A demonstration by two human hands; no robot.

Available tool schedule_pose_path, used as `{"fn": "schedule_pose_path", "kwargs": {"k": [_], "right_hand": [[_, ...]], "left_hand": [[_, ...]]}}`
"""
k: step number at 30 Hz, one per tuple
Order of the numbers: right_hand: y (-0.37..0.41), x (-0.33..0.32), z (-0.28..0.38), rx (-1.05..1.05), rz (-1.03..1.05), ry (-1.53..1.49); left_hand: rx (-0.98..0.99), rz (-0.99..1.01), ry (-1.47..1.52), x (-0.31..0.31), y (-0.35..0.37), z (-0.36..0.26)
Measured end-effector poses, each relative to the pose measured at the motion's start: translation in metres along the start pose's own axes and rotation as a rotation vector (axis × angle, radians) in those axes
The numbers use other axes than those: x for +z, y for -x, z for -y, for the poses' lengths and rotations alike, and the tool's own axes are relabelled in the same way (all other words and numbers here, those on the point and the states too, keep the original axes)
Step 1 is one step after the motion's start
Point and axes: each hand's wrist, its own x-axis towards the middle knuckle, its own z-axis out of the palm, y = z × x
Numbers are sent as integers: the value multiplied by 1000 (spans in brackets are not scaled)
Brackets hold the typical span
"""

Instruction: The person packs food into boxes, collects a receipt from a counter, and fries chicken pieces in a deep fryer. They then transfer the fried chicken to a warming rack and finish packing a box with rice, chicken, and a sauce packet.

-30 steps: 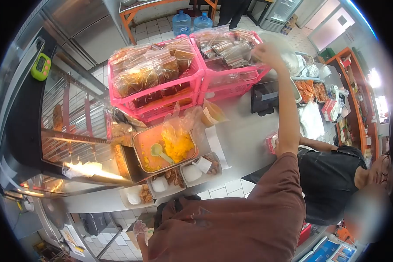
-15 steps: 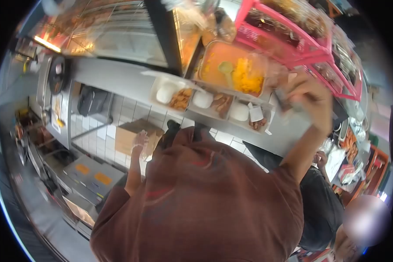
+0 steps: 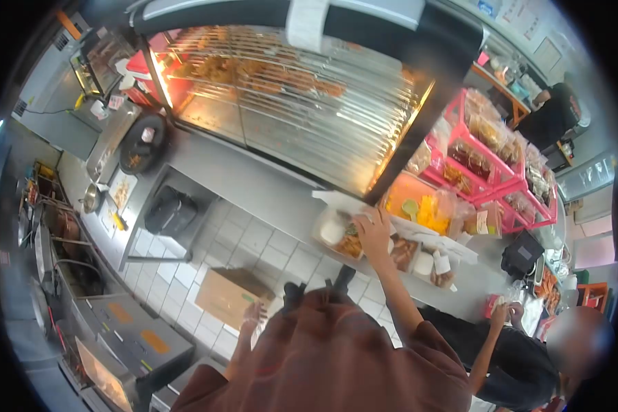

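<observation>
While the left hand (image 3: 254, 317) is hung slack and empty, the right hand (image 3: 374, 230) is held over the meal tray (image 3: 325, 222) on the table (image 3: 268, 187), its grip unreadable; packing is judged underway, careful placement needed.

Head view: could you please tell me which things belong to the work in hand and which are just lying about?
In hand: right hand; meal tray under it; neighbouring meal trays.
Lying about: cardboard box; pink baskets; heated display cabinet.
</observation>
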Motion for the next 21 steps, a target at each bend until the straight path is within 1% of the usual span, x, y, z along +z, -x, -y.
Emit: {"fn": "schedule_pose_path", "kwargs": {"k": [1, 2, 3, 4, 6, 7, 8, 9, 10, 14, 16, 17, 18, 19, 20, 21], "right_hand": [[-3, 0, 6, 66, -20, -63], [-8, 1, 11, 132, -34, -125], [-26, -3, 19, 146, -90, -146], [-50, -11, 30, 162, -143, -167], [-109, -26, 49, 169, -299, -227], [-140, -33, 58, 166, -381, -259], [-169, -39, 65, 217, -392, -233], [-202, -39, 62, 82, -487, -265], [-231, -46, 69, 83, -497, -252], [-314, -50, 97, 111, -581, -302], [-336, -47, 100, 175, -542, -367], [-344, -46, 103, 176, -546, -367], [-350, -46, 107, 207, -576, -378], [-356, -45, 109, 238, -606, -388], [-363, -40, 104, 247, -612, -384], [-367, -34, 95, 205, -634, -412]], "left_hand": [[46, -28, -5, -4, 15, -12], [116, -39, 13, -13, 16, -8], [182, -47, 34, -22, 16, -5], [195, -30, 43, -32, 16, -3], [244, -45, 199, -51, 15, -1], [240, -31, 197, -58, 12, 0], [264, -55, 189, -65, 9, 1], [291, -79, 181, -70, 6, 2], [293, -70, 177, -76, 3, 2], [257, -126, 186, -93, -7, 3], [241, -145, 202, -96, -8, 8], [198, -145, 209, -96, -7, 10], [156, -145, 215, -95, -8, 11], [160, -144, 209, -91, -9, 11], [71, -153, 241, -87, -8, 11], [-22, -159, 262, -88, -8, 14]]}}
